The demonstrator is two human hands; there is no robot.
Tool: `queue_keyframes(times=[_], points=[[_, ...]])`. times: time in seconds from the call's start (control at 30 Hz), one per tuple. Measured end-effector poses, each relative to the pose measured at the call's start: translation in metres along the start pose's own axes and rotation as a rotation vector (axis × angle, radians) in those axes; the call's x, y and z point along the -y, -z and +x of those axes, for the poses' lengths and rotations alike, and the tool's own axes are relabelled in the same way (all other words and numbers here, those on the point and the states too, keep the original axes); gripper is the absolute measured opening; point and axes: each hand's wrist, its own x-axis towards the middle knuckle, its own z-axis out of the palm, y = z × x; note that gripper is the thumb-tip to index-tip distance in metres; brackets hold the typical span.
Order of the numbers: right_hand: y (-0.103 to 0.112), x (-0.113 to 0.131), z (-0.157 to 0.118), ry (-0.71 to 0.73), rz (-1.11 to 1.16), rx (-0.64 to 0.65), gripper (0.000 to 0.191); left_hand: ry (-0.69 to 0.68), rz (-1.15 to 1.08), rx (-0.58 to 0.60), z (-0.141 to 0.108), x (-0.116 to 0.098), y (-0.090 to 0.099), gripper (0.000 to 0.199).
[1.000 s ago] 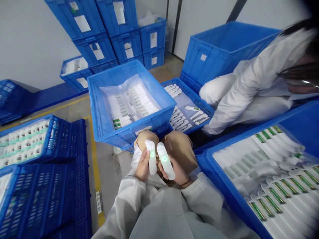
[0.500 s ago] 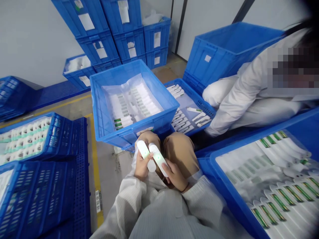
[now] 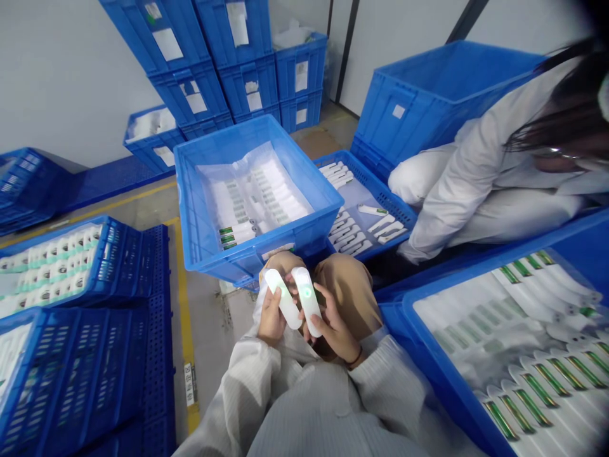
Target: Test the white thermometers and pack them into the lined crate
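Left hand: the bare left hand (image 3: 270, 318) pinched a glossy white, round-ended, elongated plastic device (image 3: 289, 309), thumb laid on its face, the other fingers largely hidden behind.
Right hand: the bare right hand (image 3: 339, 335), a thin dark band (image 3: 356, 358) at its wrist, pinched a 2nd white, round-ended plastic device (image 3: 301, 278) near its lower end, thumb against fingers.
Device position: the 2 devices were held side by side and tilted above the lap, near the tan fabric-covered knees (image 3: 346, 279). Contact between lower ends: could not tell.
Green glow: each lit face was turned up toward the wearer, probably so that 2 lights could be viewed together; the thumbs sat clear of the right-hand light.
Front tote: a blue, rectangular plastic tote (image 3: 266, 244) stood just beyond the knees, likely for short reach. Its translucent white film liner (image 3: 214, 178) presumably guarded the white pieces from rubbing.
Low tray: a blue, perforated plastic tray (image 3: 405, 208) held slim white parts (image 3: 349, 235) in rows, perhaps to keep them separated.
Right bin: a blue plastic bin (image 3: 413, 314) held long white pieces with green-and-gold strips (image 3: 537, 387), aligned alike, probably for close packing.
Co-worker: a white sleeve (image 3: 459, 184) reached down beside the tray; grip could not be told.
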Motion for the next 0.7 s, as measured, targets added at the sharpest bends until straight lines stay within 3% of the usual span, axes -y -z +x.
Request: queue_keyframes(times=[0.07,0.23,0.43,0.7], points=[[0.001,-0.001,0.001,0.013,-0.031,-0.042,0.062,0.047,-0.072,0.042,-0.001,-0.002,-0.001,0.047],[0.007,-0.007,0.003,0.064,-0.322,-0.115,0.022,0.111,-0.167,0.202,-0.002,0.001,-0.003,0.043],[0.005,-0.016,0.002,0.152,-0.617,-0.081,0.034,0.212,-0.060,0.163,-0.002,0.013,0.004,0.066],[0.004,-0.017,0.003,0.162,-0.589,-0.113,0.042,0.195,0.072,0.158,-0.002,0.018,0.010,0.056]])
